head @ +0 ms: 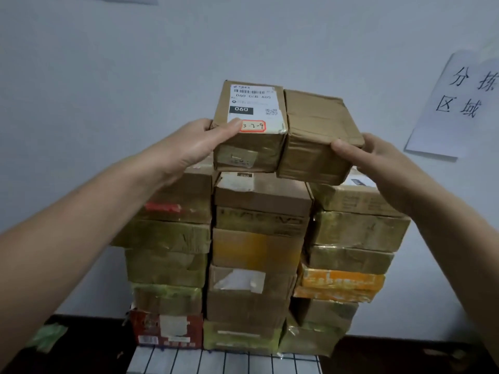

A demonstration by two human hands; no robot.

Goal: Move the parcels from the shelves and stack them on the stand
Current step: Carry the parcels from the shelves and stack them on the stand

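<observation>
Left hand: fingers clamped on labelled box
Right hand: fingers clamped on plain box
Boxes: side by side above the pile

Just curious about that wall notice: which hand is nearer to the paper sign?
Right. The right hand holds the plain parcel just left of and below the paper sign; the left hand is farther left, holding the labelled parcel.

White paper sheet with black handwritten characters on pale grey wall, up-right of right hand's fingers. Crumpled green tape patch on dark brown surface, well below-left of left hand's fingers.
</observation>
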